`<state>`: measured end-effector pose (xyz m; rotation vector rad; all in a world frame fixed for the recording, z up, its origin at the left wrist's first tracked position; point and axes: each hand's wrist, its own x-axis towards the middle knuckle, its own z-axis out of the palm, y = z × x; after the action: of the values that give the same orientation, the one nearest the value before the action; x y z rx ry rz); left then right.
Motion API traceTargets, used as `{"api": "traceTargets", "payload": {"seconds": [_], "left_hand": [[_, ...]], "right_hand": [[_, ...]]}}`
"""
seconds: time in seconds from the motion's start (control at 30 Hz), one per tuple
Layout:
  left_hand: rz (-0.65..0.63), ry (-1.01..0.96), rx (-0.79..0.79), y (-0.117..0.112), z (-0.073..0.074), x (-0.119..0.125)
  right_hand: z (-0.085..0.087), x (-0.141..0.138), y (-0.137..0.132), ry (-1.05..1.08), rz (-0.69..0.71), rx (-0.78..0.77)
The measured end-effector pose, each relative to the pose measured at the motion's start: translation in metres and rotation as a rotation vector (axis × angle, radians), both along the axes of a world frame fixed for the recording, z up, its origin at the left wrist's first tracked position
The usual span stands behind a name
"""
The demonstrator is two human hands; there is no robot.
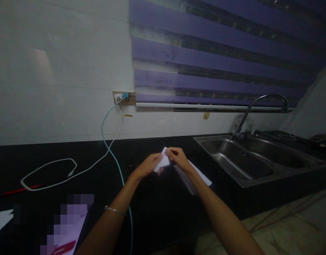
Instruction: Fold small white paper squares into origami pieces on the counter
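Observation:
Between my two hands is a small folded piece of white paper (163,162), held up over the black countertop (157,212). My left hand (150,164) grips its left side, the thumb lying on the front. At the paper's upper right edge, my right hand (178,157) pinches it with thumb and fingers. Some fingertips are hidden behind the paper. Under my right forearm lies a larger white sheet (201,173) on the counter, partly covered by the arm. A thin bracelet circles my left wrist.
A double steel sink (239,159) with a curved faucet (245,117) is to the right. A teal cable (115,159) and a white cable (93,164) run from the wall socket (125,97) across the counter. At lower left are a purple, partly pixelated item (75,226) and white paper (0,220).

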<state>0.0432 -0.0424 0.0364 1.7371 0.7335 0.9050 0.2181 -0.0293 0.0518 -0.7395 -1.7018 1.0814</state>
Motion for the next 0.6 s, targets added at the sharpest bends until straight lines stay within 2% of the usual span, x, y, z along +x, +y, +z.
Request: {"api": "traceTargets", "payload": {"seconds": [0.13, 0.27, 0.5, 0.6], "left_hand": [[0.007, -0.076, -0.043, 0.0045, -0.0044, 0.0021], [0.014, -0.027, -0.075, 0.0044, -0.0088, 0.0062], [0.050, 0.016, -0.020, 0.0007, -0.0076, 0.0084], [0.115, 0.089, 0.008, -0.0020, -0.0060, 0.0072]], "right_hand": [[-0.0015, 0.0003, 0.0007, 0.054, 0.069, 0.011], [-0.0014, -0.0017, 0.0001, 0.037, 0.081, 0.001], [-0.0040, -0.0037, 0.0039, 0.117, 0.099, -0.106], [-0.0055, -0.0037, 0.0051, 0.138, 0.150, -0.150]]}}
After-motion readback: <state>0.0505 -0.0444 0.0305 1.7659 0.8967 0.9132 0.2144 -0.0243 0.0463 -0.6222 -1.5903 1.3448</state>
